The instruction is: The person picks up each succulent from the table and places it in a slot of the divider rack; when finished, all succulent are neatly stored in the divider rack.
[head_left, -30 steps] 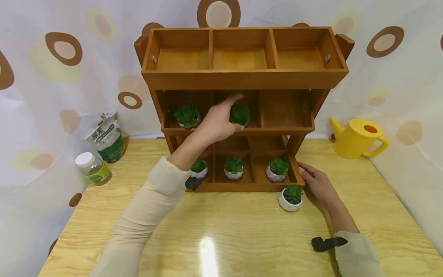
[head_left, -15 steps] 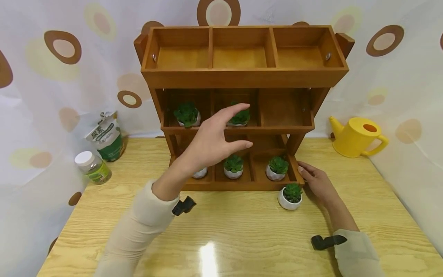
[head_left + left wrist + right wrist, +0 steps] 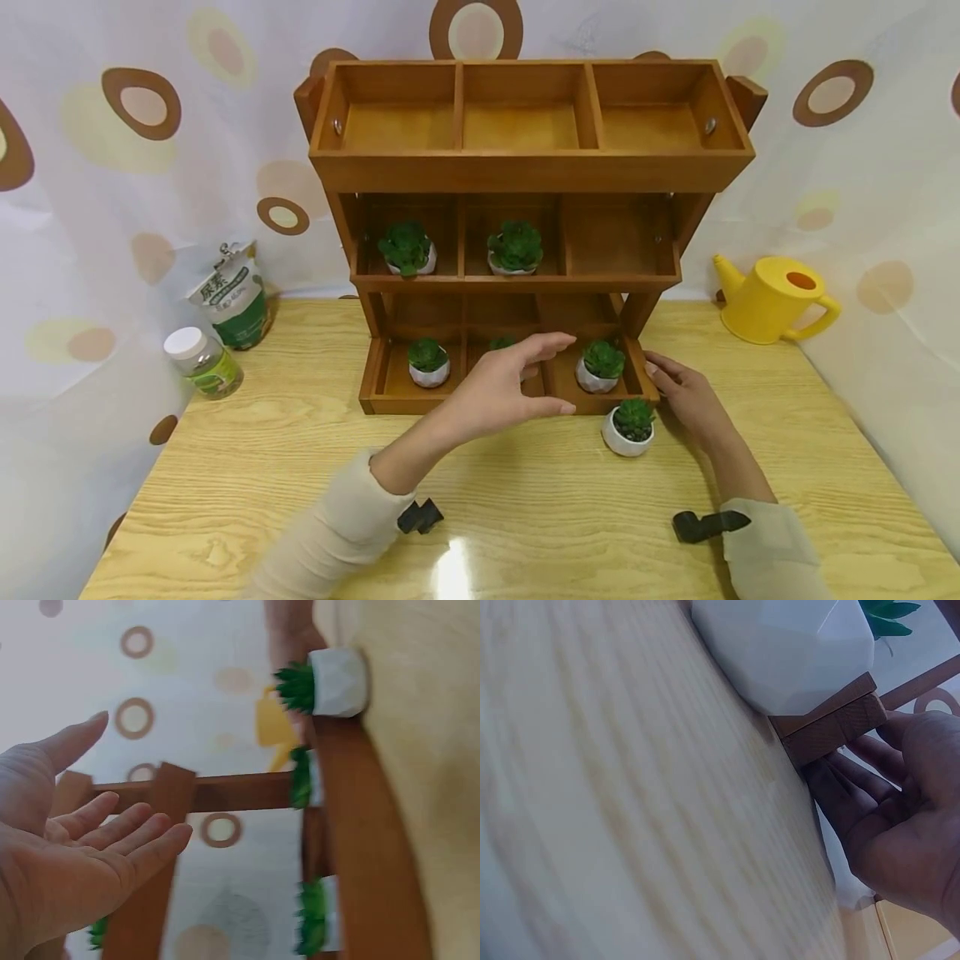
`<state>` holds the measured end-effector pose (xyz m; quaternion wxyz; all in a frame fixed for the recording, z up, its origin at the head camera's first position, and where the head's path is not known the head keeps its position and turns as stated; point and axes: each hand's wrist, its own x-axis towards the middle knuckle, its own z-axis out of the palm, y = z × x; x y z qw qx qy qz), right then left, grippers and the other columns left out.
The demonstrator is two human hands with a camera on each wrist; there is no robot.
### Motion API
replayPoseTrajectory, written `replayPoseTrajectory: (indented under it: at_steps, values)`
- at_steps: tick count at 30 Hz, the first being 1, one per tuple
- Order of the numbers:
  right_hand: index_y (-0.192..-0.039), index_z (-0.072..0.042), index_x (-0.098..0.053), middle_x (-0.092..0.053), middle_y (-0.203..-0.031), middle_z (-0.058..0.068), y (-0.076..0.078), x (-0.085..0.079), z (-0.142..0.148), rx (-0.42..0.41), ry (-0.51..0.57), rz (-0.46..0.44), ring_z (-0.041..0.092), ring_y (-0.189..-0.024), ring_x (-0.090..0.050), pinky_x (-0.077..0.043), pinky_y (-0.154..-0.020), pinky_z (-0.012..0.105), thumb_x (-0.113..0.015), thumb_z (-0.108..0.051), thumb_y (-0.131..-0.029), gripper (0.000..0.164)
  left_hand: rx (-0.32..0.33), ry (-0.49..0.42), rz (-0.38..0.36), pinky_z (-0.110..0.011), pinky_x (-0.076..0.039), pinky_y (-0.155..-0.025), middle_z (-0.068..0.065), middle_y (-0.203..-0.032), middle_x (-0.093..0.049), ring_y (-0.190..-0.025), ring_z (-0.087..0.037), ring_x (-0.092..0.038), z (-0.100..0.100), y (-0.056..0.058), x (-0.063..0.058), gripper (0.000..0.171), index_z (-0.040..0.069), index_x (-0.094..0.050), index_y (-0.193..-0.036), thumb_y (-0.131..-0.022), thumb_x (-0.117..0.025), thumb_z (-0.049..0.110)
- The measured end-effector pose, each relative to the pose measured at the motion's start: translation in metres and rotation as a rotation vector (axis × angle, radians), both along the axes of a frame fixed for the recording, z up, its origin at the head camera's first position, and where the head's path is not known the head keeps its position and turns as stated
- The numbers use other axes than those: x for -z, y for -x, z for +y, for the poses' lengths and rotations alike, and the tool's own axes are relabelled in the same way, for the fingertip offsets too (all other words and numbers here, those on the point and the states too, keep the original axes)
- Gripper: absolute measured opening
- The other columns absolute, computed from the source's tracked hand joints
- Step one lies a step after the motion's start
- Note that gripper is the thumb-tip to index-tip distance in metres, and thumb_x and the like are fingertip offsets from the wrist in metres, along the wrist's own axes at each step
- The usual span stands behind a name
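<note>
My left hand (image 3: 498, 392) is in the air before the bottom tier of the wooden plant shelf (image 3: 528, 175), thumb and fingers spread with nothing between them. It partly hides the middle bottom potted succulent (image 3: 501, 342). My right hand (image 3: 693, 404) holds the right end of the bottom tier, its thumb at the edge and its fingers against the outer side. A succulent in a white pot (image 3: 628, 429) stands on the table, touching or close to the shelf's front right corner. Other potted succulents sit at bottom left (image 3: 429, 364), bottom right (image 3: 601, 367), middle-tier left (image 3: 407, 248) and middle-tier centre (image 3: 515, 248).
A yellow watering can (image 3: 776, 300) stands right of the shelf. On the left are a clipped green-and-white pouch (image 3: 234, 300) and a white-lidded jar (image 3: 202, 363). Behind hangs a patterned cloth (image 3: 217, 150). The wooden table (image 3: 570, 517) spans the foreground.
My left hand has come away from the middle-tier centre succulent, leaving it in its compartment, and has moved down and to the right. My right hand stays at the shelf's end.
</note>
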<state>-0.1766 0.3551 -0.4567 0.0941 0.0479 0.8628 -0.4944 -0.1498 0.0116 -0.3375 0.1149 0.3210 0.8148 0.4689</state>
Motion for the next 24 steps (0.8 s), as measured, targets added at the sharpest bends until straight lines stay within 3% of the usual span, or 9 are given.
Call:
replayPoseTrajectory:
  at_steps: [13, 19, 24]
  values:
    - [-0.161, -0.01, -0.027, -0.034, -0.161, 0.024, -0.001, -0.001, 0.0, 0.004, -0.005, -0.005, 0.044, -0.152, -0.028, -0.025, -0.121, 0.061, -0.038, -0.057, -0.106, 0.074, -0.01, 0.061, -0.14, -0.039, -0.045, -0.114, 0.003, -0.153, -0.053, -0.142, -0.017, -0.05, 0.018, 0.0, 0.055, 0.073, 0.026, -0.047, -0.152, -0.088, -0.081, 0.034]
    - [-0.162, -0.011, -0.026, -0.036, -0.16, 0.024, 0.0, 0.001, 0.001, 0.007, 0.026, -0.008, 0.043, -0.149, -0.035, -0.027, -0.121, 0.058, -0.038, -0.058, -0.105, 0.074, -0.031, 0.135, -0.149, -0.035, -0.047, -0.111, 0.005, -0.15, -0.056, -0.138, -0.017, -0.054, 0.03, 0.001, 0.077, 0.073, 0.026, -0.049, -0.15, -0.086, -0.082, 0.036]
    - [-0.162, -0.012, -0.026, -0.037, -0.16, 0.024, 0.0, 0.002, 0.001, 0.006, 0.024, -0.009, 0.042, -0.149, -0.035, -0.027, -0.121, 0.058, -0.038, -0.058, -0.105, 0.074, -0.046, 0.139, -0.129, -0.032, -0.049, -0.108, 0.004, -0.146, -0.059, -0.134, -0.016, -0.058, 0.039, 0.003, 0.086, 0.07, 0.024, -0.052, -0.148, -0.086, -0.082, 0.036]
